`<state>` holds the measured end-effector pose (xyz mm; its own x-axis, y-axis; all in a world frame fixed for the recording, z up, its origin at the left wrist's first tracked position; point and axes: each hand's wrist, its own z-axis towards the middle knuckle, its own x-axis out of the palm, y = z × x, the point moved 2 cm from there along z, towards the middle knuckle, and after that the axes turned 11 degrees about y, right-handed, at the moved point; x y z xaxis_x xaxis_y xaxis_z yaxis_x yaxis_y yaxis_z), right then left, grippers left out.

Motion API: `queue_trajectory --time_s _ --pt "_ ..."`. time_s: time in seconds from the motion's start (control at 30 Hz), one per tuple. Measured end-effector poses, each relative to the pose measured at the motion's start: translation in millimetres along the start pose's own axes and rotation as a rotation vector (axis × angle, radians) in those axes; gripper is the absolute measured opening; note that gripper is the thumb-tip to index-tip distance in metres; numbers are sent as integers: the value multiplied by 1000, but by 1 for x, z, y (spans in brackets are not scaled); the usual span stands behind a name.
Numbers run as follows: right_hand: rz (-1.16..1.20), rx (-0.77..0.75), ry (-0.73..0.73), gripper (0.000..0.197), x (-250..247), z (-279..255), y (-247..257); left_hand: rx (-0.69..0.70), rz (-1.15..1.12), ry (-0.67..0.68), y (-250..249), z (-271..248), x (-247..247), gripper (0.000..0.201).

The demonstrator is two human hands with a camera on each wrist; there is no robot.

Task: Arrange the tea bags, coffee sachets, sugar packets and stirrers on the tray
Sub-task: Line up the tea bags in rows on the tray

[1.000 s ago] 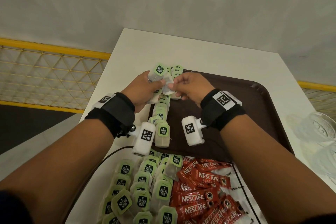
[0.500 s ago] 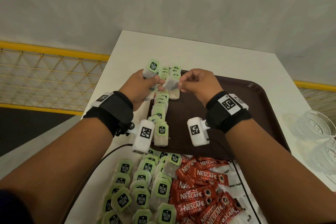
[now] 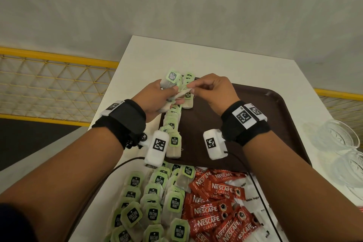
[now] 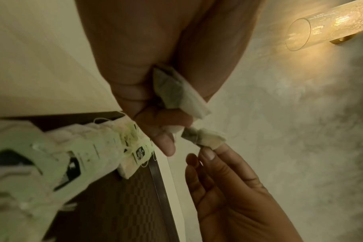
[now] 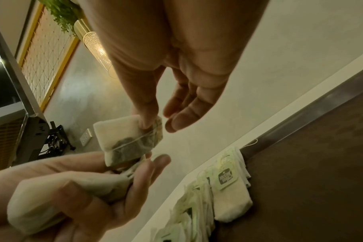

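A single tea bag (image 3: 183, 92) hangs between the two hands above the tray's (image 3: 275, 116) far-left corner; the right hand (image 3: 214, 90) pinches its top edge between thumb and forefinger, the other fingers loosely spread; the left hand (image 3: 157, 98) is curled round a small bunch (image 3: 170, 79) of further bags, one green tag sticking up, its thumb lying over them. On the tray a row (image 3: 171, 124) of bags runs along the left side, each overlapping the next, tags up; the pinched bag is just above the row's far end. Near the person a loose heap of tea bags (image 3: 155, 202) lies on the tabletop (image 3: 196, 55), with coffee sachets (image 3: 222, 212) just beside it and sugar packets (image 3: 253, 196) partly under those; no stirrers can be seen.

The likely step is drawing one bag clear of the bunch to extend the row — and the risk is in the strings: a thread snagged on the bunch could drag a second bag out or tear a tag off; a loose grip on the bunch could drop bags onto the row and knock its overlap askew; the row sits close to the rim, so a bag set too far out could slide onto the tabletop — the glass dishes (image 3: 337, 139) at right seem well clear.
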<state>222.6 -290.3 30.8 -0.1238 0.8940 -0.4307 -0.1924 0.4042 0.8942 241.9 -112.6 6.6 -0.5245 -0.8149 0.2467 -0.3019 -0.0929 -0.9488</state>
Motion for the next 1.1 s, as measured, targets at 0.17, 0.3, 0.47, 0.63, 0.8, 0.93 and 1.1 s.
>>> queue_trajectory --time_s 0.17,0.3,0.47,0.63,0.8,0.93,1.1 --pt "62 35 37 21 6 -2 -4 39 13 3 -2 0 4 30" --pt "318 177 13 24 8 0 -5 88 114 -125 -3 1 0 34" --pt "398 248 17 12 7 2 -12 142 237 -165 -4 2 -1 24" --pt "477 298 -16 7 1 3 -23 126 196 -165 -1 3 -3 23" --pt "590 343 97 14 17 3 -23 113 218 -163 6 8 1 29" --pt "500 379 42 14 20 5 -25 116 193 -146 8 9 -3 18" --pt "-236 472 254 12 15 4 -28 82 161 -117 9 8 -12 18"
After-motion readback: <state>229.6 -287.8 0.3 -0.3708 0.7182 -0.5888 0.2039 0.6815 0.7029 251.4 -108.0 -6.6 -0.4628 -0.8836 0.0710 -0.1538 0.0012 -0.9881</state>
